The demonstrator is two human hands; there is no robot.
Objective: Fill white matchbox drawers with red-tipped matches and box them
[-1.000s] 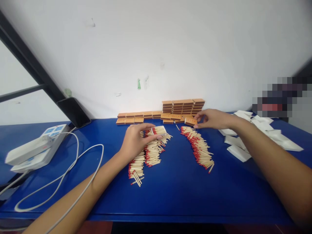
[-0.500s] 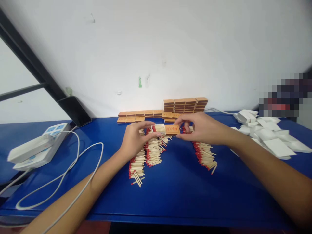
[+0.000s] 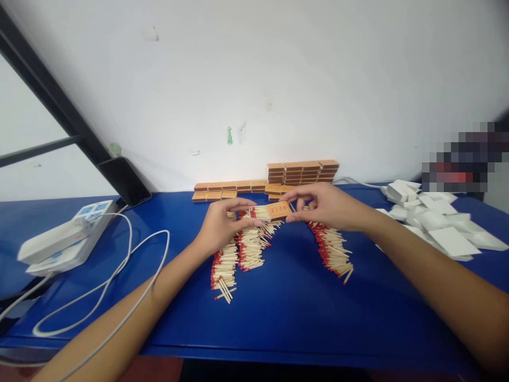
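Note:
Between both hands is a matchbox, its inner tray (image 3: pixel 260 212) full of red-tipped matches and partly inside the orange printed sleeve (image 3: pixel 280 210). My left hand (image 3: pixel 222 223) pinches the tray's outer end between thumb and fingers. With its thumb and fingertips, my right hand (image 3: pixel 322 208) grips the right end of the sleeve. Beneath and beside my left hand, loose matches lie in two long rows, a left row (image 3: pixel 225 268) and a middle row (image 3: pixel 250 252). Another row of matches (image 3: pixel 330 246) lies below my right hand.
Closed matchboxes line the wall, with a taller stack (image 3: pixel 303 173) at the right and a low row (image 3: pixel 229 187) at the left. White paper trays (image 3: pixel 441 217) are heaped on the right. A power strip (image 3: pixel 75 239) and a looping white cable (image 3: pixel 129 260) occupy the left.
More of the tray is inside the sleeve, and the gap between the hands has narrowed slightly. The sleeve is now tilted, with its right end a little higher.

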